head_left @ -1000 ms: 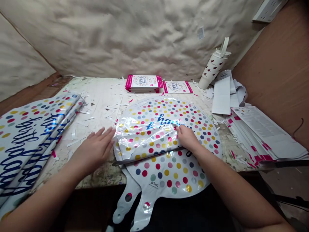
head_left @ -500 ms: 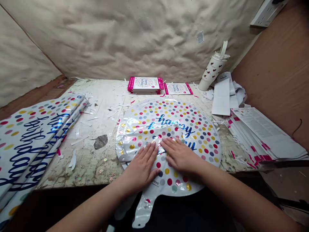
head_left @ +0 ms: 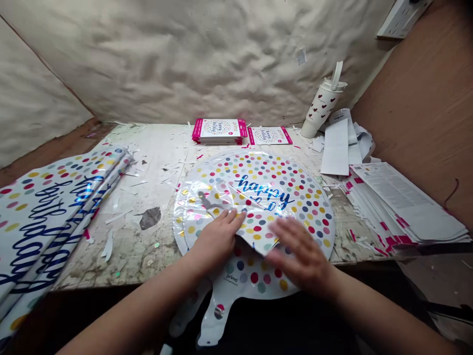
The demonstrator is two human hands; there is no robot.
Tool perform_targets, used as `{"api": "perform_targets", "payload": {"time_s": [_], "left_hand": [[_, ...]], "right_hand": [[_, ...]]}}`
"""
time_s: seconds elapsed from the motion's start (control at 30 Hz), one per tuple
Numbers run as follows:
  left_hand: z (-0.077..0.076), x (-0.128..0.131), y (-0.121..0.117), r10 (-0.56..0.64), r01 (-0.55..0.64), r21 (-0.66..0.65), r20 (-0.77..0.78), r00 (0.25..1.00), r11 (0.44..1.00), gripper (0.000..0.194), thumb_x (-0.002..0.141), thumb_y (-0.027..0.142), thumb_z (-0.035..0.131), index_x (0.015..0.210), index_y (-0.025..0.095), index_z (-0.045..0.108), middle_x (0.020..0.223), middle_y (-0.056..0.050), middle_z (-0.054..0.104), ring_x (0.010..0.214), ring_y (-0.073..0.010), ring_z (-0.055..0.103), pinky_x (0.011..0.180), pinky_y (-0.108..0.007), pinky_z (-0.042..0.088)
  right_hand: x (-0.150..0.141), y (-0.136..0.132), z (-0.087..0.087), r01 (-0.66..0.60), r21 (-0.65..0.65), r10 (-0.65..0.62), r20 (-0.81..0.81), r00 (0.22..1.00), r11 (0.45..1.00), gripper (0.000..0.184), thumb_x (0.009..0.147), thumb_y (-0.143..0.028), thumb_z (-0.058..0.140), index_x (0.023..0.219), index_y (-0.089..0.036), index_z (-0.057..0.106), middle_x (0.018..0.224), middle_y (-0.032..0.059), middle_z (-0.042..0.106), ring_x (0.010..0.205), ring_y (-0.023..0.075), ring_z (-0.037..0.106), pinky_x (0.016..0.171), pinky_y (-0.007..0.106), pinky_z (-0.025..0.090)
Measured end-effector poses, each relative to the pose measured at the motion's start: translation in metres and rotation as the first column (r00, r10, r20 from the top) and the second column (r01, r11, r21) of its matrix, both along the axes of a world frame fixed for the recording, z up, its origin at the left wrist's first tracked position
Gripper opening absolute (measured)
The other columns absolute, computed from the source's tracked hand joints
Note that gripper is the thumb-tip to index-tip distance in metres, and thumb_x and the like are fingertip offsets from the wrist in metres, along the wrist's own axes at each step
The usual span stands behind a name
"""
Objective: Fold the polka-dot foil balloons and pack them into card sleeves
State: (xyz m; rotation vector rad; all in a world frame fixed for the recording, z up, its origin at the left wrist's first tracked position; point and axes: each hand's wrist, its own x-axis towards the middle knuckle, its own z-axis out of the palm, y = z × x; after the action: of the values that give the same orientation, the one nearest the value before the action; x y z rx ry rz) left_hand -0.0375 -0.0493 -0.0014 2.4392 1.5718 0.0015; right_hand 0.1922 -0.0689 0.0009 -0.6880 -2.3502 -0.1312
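Since the earlier frame, the right hand had lifted off the balloon and drawn back toward the near edge, while the left hand had shifted slightly and the fold had opened out a little.

In the head view, the round foil balloon lay flat on the counter, its polka dots and blue "happy" lettering facing up and its two tail tabs hanging over the near edge. A folded flap of the same foil lay doubled over its middle. The left hand's grip was flat and open, its fingers resting on the flap's left side without pinching. The right hand's grip was open too, its fingers spread and slightly blurred just above the foil, holding nothing.

The foil looked very light, thin and slippery, and likely to spring back from a crease, so a flat palm or a pinch at the rim seemed the surest hold.

Beyond it lay a stack of pink-edged cards and a single card. A pile of folded balloons lay to the left, with printed sheets to the right.
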Motion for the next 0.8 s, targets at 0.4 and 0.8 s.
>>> {"api": "perform_targets", "payload": {"time_s": [0.4, 0.8], "left_hand": [[-0.012, -0.015, 0.006, -0.573, 0.57, 0.051, 0.089, 0.815, 0.82, 0.059, 0.082, 0.011, 0.045, 0.137, 0.027, 0.033, 0.146, -0.01, 0.025, 0.133, -0.0316, 0.021, 0.105, -0.05, 0.026], [0.008, -0.007, 0.023, 0.403, -0.186, -0.521, 0.343, 0.848, 0.833, 0.035, 0.083, 0.045, 0.042, 0.067, 0.018, 0.059, 0.061, -0.002, 0.063, 0.055, -0.0164, 0.058, 0.049, -0.024, 0.043]], "right_hand": [[0.023, 0.019, -0.03, -0.277, -0.204, 0.323, 0.251, 0.912, 0.939, 0.038, 0.088, -0.009, 0.043, 0.125, -0.02, 0.048, 0.122, 0.0054, 0.058, 0.12, 0.0182, 0.046, 0.105, 0.043, 0.031], [0.006, 0.068, -0.006, 0.16, -0.987, -0.304, 0.147, 0.941, 0.02, 0.033, 0.089, -0.041, 0.04, 0.083, -0.016, 0.061, 0.069, 0.0062, 0.066, 0.058, 0.0165, 0.063, 0.054, 0.029, 0.051]]}}
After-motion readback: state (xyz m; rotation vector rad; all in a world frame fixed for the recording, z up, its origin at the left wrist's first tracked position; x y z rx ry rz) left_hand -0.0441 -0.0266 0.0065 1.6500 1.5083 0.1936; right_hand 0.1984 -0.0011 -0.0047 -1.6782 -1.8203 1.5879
